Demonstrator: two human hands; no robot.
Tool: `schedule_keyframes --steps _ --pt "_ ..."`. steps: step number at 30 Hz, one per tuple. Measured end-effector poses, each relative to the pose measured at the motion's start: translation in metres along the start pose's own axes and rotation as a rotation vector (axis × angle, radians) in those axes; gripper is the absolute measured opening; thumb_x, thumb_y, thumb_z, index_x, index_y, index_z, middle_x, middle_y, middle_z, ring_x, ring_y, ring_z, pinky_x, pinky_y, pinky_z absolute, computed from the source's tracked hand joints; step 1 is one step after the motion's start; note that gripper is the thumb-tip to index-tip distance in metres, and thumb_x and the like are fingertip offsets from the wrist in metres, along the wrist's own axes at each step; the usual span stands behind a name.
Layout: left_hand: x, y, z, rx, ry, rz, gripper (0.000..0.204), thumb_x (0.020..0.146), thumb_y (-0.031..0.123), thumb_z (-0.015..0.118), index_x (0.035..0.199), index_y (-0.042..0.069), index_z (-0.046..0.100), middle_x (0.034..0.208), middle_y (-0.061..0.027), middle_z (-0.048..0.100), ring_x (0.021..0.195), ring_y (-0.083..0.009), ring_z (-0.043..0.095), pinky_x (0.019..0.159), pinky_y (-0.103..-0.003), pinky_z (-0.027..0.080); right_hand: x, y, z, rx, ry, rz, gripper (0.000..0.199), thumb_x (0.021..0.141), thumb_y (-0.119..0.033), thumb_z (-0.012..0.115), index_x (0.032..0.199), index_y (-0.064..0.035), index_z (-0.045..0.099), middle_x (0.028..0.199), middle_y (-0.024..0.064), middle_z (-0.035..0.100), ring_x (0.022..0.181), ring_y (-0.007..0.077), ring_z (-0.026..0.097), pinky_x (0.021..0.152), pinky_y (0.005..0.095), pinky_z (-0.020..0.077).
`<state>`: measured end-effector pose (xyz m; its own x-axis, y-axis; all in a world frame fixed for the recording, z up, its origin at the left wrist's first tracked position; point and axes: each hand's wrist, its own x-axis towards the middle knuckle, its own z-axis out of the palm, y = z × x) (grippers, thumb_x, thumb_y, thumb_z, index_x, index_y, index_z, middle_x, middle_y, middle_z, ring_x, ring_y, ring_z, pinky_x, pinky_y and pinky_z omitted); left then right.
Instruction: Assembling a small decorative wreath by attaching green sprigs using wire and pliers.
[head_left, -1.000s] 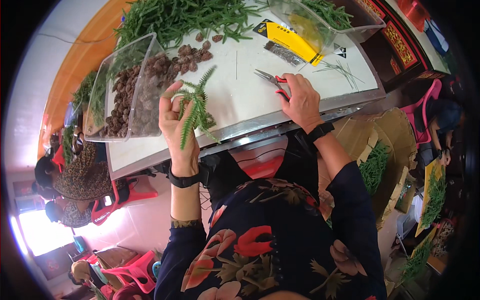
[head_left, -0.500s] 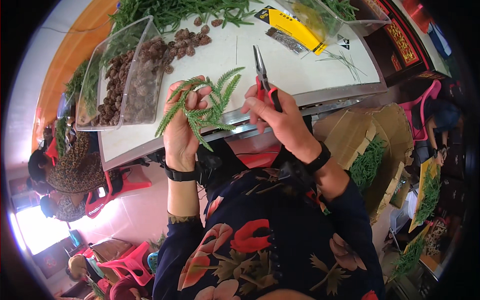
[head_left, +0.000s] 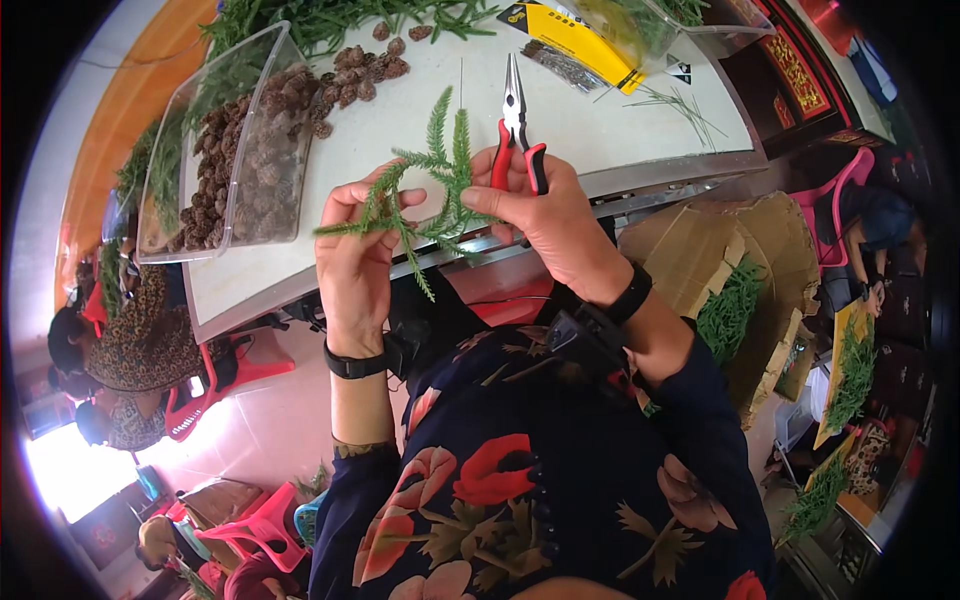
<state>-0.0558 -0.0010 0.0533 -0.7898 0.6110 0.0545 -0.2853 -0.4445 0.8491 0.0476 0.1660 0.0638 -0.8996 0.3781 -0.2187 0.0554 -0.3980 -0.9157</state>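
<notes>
My left hand (head_left: 352,245) is closed on a curled artificial pine sprig (head_left: 458,182), green with several needled fronds, held over the table's near edge. In my right hand (head_left: 565,228) rests a pair of needle-nose pliers (head_left: 514,115) with red and black handles, its jaws pointing away from me. The thumb of that same hand reaches the sprig's right side, the fingers behind being partly hidden. Beyond my left hand, small brown pine cones (head_left: 352,75) lie loose on the white tabletop (head_left: 420,80), with more in a clear plastic box (head_left: 232,190).
A heap of green sprigs (head_left: 330,22) covers the far edge. Yellow packaging (head_left: 575,45) and thin wire stems (head_left: 690,108) lie at the far right. A cardboard box (head_left: 660,250) with greenery stands right of me. Other people (head_left: 140,340) sit at the left and right.
My right hand has moved left until its thumb meets the sprig. The pliers have swung more upright. The sprig has turned in my left hand, its fronds now pointing up.
</notes>
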Motion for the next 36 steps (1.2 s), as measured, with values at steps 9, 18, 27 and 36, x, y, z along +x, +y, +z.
schedule_keyframes --steps 9,18,27,36 --pt "-0.001 0.002 -0.004 0.333 0.053 -0.175 0.023 0.095 0.014 0.058 0.114 0.001 0.057 0.107 -0.0141 0.065 0.090 -0.0211 0.064 0.080 -0.029 0.049 0.005 -0.001 -0.002 -0.207 -0.045 -0.114 0.025 0.083 -0.012 0.073 0.103 -0.0028 0.061 0.082 0.0001 0.063 0.068 0.0070 0.054 0.053 0.0220 0.0418" --pt "-0.001 -0.006 -0.004 0.219 0.168 -0.077 0.016 0.091 0.008 0.063 0.106 0.003 0.058 0.092 -0.0087 0.068 0.083 -0.0170 0.067 0.065 -0.022 0.047 0.002 0.005 -0.008 0.028 0.035 0.015 0.024 0.088 -0.020 0.067 0.104 -0.0021 0.061 0.084 0.0029 0.064 0.071 0.0077 0.055 0.054 0.0222 0.0419" --pt "-0.005 -0.009 0.000 0.109 0.161 -0.135 0.018 0.091 0.007 0.063 0.108 0.005 0.056 0.091 -0.0083 0.068 0.085 -0.0193 0.067 0.067 -0.023 0.050 0.001 0.009 0.000 -0.065 0.003 -0.009 0.022 0.085 -0.015 0.070 0.102 -0.0022 0.062 0.072 0.0006 0.061 0.059 0.0075 0.052 0.051 0.0209 0.0390" --pt "0.003 -0.006 0.028 1.110 0.249 0.646 0.035 0.086 0.006 0.066 0.120 0.002 0.056 0.094 -0.0116 0.068 0.088 -0.0244 0.066 0.076 -0.033 0.051 0.010 0.004 -0.016 -0.351 -0.068 -0.173 0.017 0.083 -0.008 0.069 0.099 -0.0030 0.064 0.068 -0.0029 0.055 0.061 0.0049 0.049 0.055 0.0213 0.0390"
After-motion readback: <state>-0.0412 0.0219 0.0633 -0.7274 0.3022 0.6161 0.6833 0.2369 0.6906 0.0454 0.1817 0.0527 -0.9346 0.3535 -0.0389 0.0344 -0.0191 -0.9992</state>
